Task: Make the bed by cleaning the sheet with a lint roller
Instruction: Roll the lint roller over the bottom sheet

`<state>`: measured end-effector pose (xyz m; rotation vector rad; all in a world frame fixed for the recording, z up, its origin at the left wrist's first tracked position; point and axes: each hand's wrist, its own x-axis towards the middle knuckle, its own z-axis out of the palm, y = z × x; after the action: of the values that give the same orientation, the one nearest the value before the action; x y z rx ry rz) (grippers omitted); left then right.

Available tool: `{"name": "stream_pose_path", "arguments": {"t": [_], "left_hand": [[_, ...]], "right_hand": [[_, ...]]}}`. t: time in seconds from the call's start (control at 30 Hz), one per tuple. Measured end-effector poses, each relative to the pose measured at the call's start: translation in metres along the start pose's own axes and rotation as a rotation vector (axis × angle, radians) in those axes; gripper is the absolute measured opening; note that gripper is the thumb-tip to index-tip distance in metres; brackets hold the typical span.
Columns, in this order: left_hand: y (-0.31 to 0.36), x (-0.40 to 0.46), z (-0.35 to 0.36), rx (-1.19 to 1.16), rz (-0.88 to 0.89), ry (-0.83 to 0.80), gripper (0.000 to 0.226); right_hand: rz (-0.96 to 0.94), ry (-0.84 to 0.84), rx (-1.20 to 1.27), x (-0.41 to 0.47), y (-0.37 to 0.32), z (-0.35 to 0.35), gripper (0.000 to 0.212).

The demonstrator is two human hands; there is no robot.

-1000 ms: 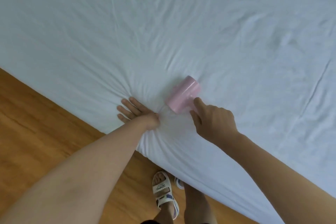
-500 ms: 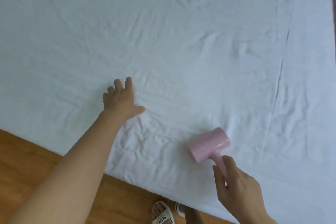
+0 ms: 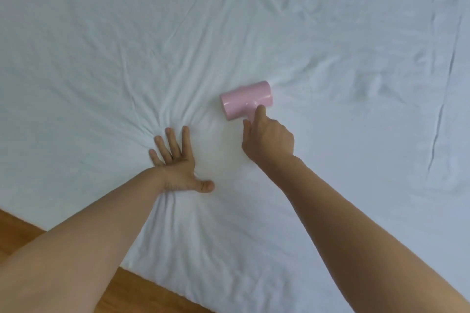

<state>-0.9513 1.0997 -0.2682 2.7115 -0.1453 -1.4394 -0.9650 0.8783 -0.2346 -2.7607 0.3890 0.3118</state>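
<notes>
The fingers (image 3: 259, 113) of the right hand (image 3: 268, 141) curl round the short handle of a glossy pink plastic lint roller (image 3: 245, 99), the forefinger stretched along the stem toward the drum. The handle itself is mostly hidden under the hand. The drum lies on its side on the white cotton bed sheet (image 3: 254, 20), pressed into the cloth just ahead of the knuckles, roughly mid-bed in this view.

The left hand (image 3: 178, 162) lies flat beside it, near but not touching the roller. Its fingers (image 3: 173, 143) are straight and spread, the thumb out to the side, and it holds nothing; it presses down on the sheet. Creases fan out from under the palm, so the cloth appears pinned and pulled taut between the two hands.

Outward from there, the sheet covers nearly everything in view and is wrinkled across its whole width, with a long fold line running down the right side. A strip of brown wooden floor (image 3: 30, 231) shows past the near edge of the bed at the lower left.

As for progress, rolling looks to be under way rather than finished: the roller is down on the fabric and most of the sheet lies beyond it. No lint or hair is distinct enough to tell cleaned patches from uncleaned ones, so how much is done I cannot judge. The wrinkles suggest smoothing is left too.

No container of any kind is in view.
</notes>
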Motion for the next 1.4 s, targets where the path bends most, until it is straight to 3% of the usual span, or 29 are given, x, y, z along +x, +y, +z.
{"name": "stream_pose_path", "arguments": {"t": [0.13,0.3,0.4,0.5,0.63,0.7,0.77,0.83,0.87,0.93,1.03,1.1,1.3,1.4], "left_hand": [[0.0,0.007,0.001,-0.006,-0.022,-0.022,0.166],[0.0,0.015,0.001,-0.007,-0.039,-0.059,0.168],[0.002,0.016,-0.001,-0.014,-0.039,-0.072,0.168],[0.005,0.01,-0.006,-0.033,-0.028,-0.1,0.169],[0.014,-0.011,-0.032,0.06,-0.063,-0.205,0.162],[0.017,-0.02,-0.055,0.169,-0.076,-0.244,0.147],[0.031,-0.022,-0.088,0.163,-0.04,-0.149,0.118],[0.053,-0.009,-0.117,0.073,0.102,0.15,0.081],[0.065,0.003,-0.128,0.059,0.185,0.309,0.077],[0.09,0.032,-0.143,0.069,0.293,0.399,0.104],[0.116,0.067,-0.142,0.073,0.259,0.112,0.145],[0.119,0.08,-0.136,0.113,0.221,0.021,0.16],[0.118,0.089,-0.133,0.118,0.243,0.013,0.178],[0.115,0.095,-0.144,0.161,0.268,-0.139,0.175]], "right_hand": [[-0.015,-0.034,-0.016,0.015,-0.009,-0.012,0.026],[-0.005,-0.075,0.079,-0.088,0.028,-0.001,0.014],[0.127,-0.149,0.055,-0.158,0.042,0.017,0.025],[0.267,-0.18,0.083,-0.187,0.027,0.024,0.021],[0.305,-0.091,0.105,-0.142,0.012,0.019,0.019],[0.301,0.01,0.068,-0.082,0.002,0.008,0.03],[0.312,0.048,0.08,-0.017,-0.007,-0.005,0.037],[0.344,0.032,0.107,0.047,-0.012,-0.018,0.038],[0.359,0.034,0.113,0.075,-0.014,-0.027,0.038],[0.385,0.04,0.137,0.118,-0.015,-0.041,0.038],[0.375,0.007,0.134,0.138,-0.012,-0.046,0.037],[0.372,0.012,0.114,0.116,-0.01,-0.044,0.036],[0.417,-0.004,0.102,-0.054,-0.016,0.001,0.042],[0.574,-0.068,0.159,-0.098,-0.037,0.01,0.04]]}}
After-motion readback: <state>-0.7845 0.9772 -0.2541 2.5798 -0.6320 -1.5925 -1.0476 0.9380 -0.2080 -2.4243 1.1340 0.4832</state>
